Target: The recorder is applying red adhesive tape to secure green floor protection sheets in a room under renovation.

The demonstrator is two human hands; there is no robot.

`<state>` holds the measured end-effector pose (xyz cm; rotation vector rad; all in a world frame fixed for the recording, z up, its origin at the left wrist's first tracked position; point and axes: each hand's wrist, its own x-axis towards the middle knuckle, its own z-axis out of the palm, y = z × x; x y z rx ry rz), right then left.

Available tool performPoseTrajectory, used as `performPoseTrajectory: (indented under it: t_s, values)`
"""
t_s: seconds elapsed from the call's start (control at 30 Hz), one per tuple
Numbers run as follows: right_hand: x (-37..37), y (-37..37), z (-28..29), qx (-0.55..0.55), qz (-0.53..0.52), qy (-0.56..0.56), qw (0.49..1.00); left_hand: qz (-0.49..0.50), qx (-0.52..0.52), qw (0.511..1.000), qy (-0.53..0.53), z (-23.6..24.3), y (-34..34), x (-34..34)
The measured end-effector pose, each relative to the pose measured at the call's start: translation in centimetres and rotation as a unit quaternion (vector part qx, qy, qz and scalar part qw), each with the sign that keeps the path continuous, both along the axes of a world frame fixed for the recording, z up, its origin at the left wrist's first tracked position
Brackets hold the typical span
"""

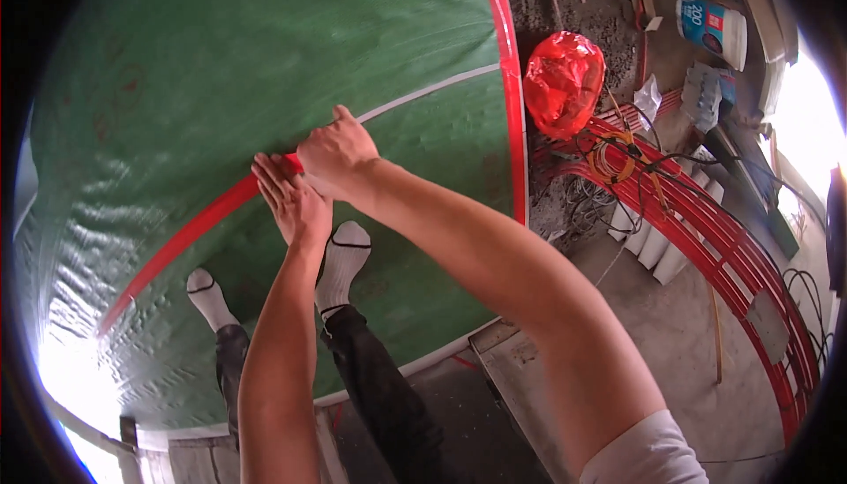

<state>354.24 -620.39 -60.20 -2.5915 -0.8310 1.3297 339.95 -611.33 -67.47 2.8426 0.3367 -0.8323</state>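
Observation:
A strip of red tape [190,228] runs in a curve from the lower left over the green sheet [291,60] and up to my hands. My left hand [296,206] lies with its fingers stretched out beside the tape's upper end, pressed close to my right hand. Closed with the thumb sticking out, my right hand [340,156] is on the red tape; a short bit of it shows between the two hands. What else may be inside that fist is hidden. Beyond it a pale seam line [432,90] continues to the right across the sheet.
Red tape edges the sheet's right side [507,69]. Past it lie a red plastic bag [565,85], a bundle of red pipes [679,210] with tangled cables, a white and blue bucket [710,30] and loose boards. My socked feet [344,263] stand on the sheet.

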Motion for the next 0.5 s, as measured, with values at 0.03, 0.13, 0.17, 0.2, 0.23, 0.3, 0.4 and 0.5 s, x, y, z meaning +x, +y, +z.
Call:
performPoseTrajectory:
  t_s: [0.03, 0.13, 0.17, 0.2, 0.23, 0.3, 0.4, 0.5]
  values:
    - [0.9, -1.5, 0.0, 0.0, 0.02, -0.002, 1.0, 0.001, 0.001, 1.0, 0.027, 0.2, -0.2, 0.3]
    - [4.1, -5.9, 2.1, -0.031, 0.074, 0.007, 0.997, 0.021, -0.007, 1.0, 0.015, 1.2, 0.4, 1.0]
    - [4.9, -8.6, 2.5, -0.04, 0.073, -0.001, 0.997, 0.017, -0.004, 1.0, 0.018, 1.2, 0.2, 1.0]
    - [5.2, -11.6, 2.3, -0.043, 0.074, -0.02, 0.996, 0.015, -0.001, 1.0, 0.019, 1.1, 0.3, 0.8]
    - [5.9, -15.1, 2.2, -0.049, 0.078, -0.043, 0.995, 0.016, 0.006, 0.999, 0.036, 1.0, 0.2, 0.8]
    - [8.2, -21.8, 3.4, -0.045, 0.052, -0.109, 0.992, 0.01, 0.025, 0.998, 0.057, 0.8, 0.7, 0.8]
    - [11.9, -34.0, 5.0, -0.028, 0.004, -0.225, 0.974, 0.008, 0.015, 0.998, 0.056, 1.0, -0.4, 1.4]
    - [10.9, -36.8, 2.3, -0.091, -0.072, -0.204, 0.972, 0.011, 0.027, 0.997, 0.078, 0.8, 0.1, 1.0]
